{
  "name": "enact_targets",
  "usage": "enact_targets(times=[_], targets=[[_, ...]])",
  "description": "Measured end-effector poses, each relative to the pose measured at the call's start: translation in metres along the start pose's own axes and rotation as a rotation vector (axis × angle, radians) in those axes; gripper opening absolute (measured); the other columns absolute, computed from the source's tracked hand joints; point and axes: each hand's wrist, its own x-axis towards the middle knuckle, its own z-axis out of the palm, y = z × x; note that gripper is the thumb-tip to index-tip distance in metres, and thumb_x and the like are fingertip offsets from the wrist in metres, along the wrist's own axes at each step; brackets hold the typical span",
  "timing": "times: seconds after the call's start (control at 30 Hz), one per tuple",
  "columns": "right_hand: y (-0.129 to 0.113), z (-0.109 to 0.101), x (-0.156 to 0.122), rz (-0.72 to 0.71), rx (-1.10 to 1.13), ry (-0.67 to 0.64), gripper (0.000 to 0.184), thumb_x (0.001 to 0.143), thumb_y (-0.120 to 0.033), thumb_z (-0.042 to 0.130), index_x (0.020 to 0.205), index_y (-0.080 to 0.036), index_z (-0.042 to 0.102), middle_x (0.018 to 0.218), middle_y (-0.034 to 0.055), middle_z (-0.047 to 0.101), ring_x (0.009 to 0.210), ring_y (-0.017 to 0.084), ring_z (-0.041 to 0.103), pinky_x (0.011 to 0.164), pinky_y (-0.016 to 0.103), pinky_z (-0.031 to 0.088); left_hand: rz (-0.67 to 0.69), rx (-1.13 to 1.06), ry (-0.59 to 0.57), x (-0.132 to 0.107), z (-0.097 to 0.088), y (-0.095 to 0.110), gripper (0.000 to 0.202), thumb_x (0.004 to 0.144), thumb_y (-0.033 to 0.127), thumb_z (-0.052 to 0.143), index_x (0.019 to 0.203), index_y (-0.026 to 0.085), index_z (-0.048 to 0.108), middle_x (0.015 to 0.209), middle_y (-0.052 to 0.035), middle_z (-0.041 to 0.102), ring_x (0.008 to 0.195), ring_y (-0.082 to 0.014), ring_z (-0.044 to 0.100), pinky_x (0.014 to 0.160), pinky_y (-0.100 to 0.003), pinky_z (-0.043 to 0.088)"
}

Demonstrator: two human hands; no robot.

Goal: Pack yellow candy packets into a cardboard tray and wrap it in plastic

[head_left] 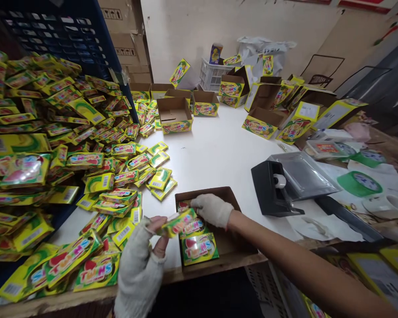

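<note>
Now, a tilted packet (182, 223) hangs at the left edge of the open box (230, 242), and the trick here, I'd say, is to level it first, then slide it flat against its neighbours. Lower it gently, edge to edge, and the row should sit tidy; drop it slantwise and a corner could ride up on the packets in the box (199, 248). Those lie flat down the box's left side, with bare cardboard to their right, so there is room to nudge. Best let one hand place while the other squares things up!

And look at the grip: the left hand (141, 260), in its fingerless glove, has a narrow pinch, thumb and fingers closed on the near end of that packet, its far end free. Over in the box, the right hand (214, 210) bends its fingers down at the far-left packets; whether it pinches one or merely presses, I cannot tell. Left of the box, the loose heap (63, 119) spreads out onto the white desk (212, 145).
</note>
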Motion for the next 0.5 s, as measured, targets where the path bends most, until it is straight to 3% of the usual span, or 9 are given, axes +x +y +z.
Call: enact_targets(times=[0.1, 0.13, 0.2, 0.3, 0.4, 0.5], targets=[[-0.001, -0.015, -0.017, 0.006, 0.524, 0.012, 0.037, 0.1, -0.032, 0.034, 0.12, -0.017, 0.062, 0.107, 0.0073, 0.07, 0.096, 0.018, 0.064, 0.083, 0.029, 0.051, 0.48, 0.163, -0.118, 0.012, 0.003, 0.009, 0.041, 0.083, 0.005, 0.055, 0.118, 0.026, 0.061, 0.108, -0.0047, 0.067, 0.102, -0.02, 0.064, 0.089, -0.035, 0.055], [-0.002, -0.02, -0.024, -0.025, 0.605, -0.016, 0.038, 0.099, -0.035, 0.036, 0.121, -0.016, 0.061, 0.108, 0.0073, 0.069, 0.096, 0.018, 0.065, 0.081, 0.028, 0.052, 0.572, 0.206, -0.124, 0.015, 0.006, 0.013, 0.043, 0.082, 0.004, 0.055, 0.118, 0.025, 0.061, 0.108, -0.0061, 0.067, 0.103, -0.0207, 0.063, 0.089, -0.036, 0.055], [-0.001, -0.031, -0.034, -0.071, 0.625, -0.057, 0.037, 0.093, -0.035, 0.05, 0.122, -0.015, 0.06, 0.111, 0.008, 0.069, 0.095, 0.019, 0.064, 0.079, 0.028, 0.052, 0.613, 0.245, -0.089, 0.017, 0.014, 0.02, 0.038, 0.083, 0.005, 0.054, 0.116, 0.023, 0.061, 0.109, -0.0091, 0.065, 0.103, -0.0215, 0.063, 0.086, -0.035, 0.056], [0.007, -0.039, -0.034, 0.004, 0.501, 0.0, 0.04, 0.084, -0.023, 0.059, 0.123, -0.015, 0.06, 0.114, 0.0085, 0.068, 0.096, 0.02, 0.064, 0.082, 0.029, 0.051, 0.406, 0.204, -0.012, 0.007, 0.024, 0.022, 0.03, 0.086, 0.015, 0.057, 0.116, 0.021, 0.057, 0.113, -0.0113, 0.061, 0.105, -0.0223, 0.063, 0.086, -0.036, 0.057], [0.014, -0.029, -0.015, 0.04, 0.355, -0.024, 0.035, 0.084, -0.02, 0.059, 0.117, -0.017, 0.067, 0.113, 0.0072, 0.069, 0.101, 0.021, 0.063, 0.088, 0.03, 0.048, 0.152, 0.132, 0.052, -0.017, 0.031, 0.013, 0.035, 0.088, 0.028, 0.06, 0.12, 0.021, 0.051, 0.115, -0.0112, 0.06, 0.109, -0.0252, 0.062, 0.094, -0.045, 0.054], [0.006, -0.006, 0.003, -0.013, 0.175, -0.102, 0.026, 0.084, -0.029, 0.064, 0.105, -0.018, 0.074, 0.109, 0.0078, 0.068, 0.101, 0.024, 0.062, 0.088, 0.031, 0.048, -0.073, 0.067, -0.058, -0.046, 0.04, 0.0, 0.058, 0.089, 0.037, 0.057, 0.141, 0.021, 0.036, 0.136, -0.0162, 0.052, 0.126, -0.0298, 0.054, 0.104, -0.052, 0.048]])
